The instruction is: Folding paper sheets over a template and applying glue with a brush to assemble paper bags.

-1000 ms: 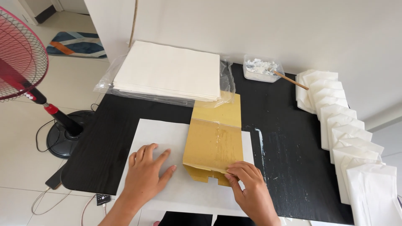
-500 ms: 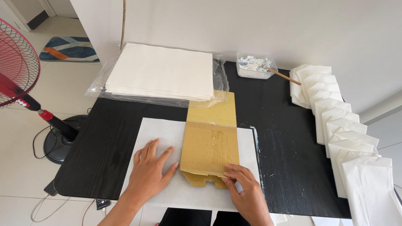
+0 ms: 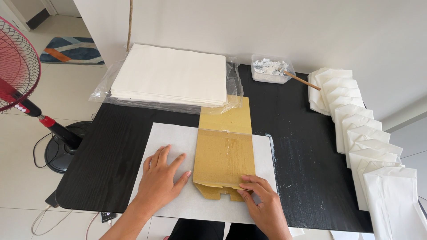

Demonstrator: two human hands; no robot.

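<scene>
Person standing at the 6 o'clock edge of the black counter, both forearms reaching in over it.

Left hand is lying flat, palm down, fingers spread and pointing toward 12 to 1 o'clock, pressing on the white paper sheet. Thumb is stretching out toward 3 o'clock, its tip just beside the near left corner of the brown cardboard template. Grip released, nothing held.

Right hand is coming in from 5 o'clock, wrist bent, fingers curled toward 9 o'clock. Fingertips are pinching the near right corner of the template, thumb underneath cannot be seen clearly.

The template is lying on the sheet's middle, its long side running from 12 to 6 o'clock, far end tucked under the plastic of the stack of white paper at 12 o'clock.

At 1 o'clock: clear tub of white paste with a stick. Along 3 o'clock: row of folded white bags, overlapping. At 9 o'clock, off the counter: red fan on the floor.
</scene>
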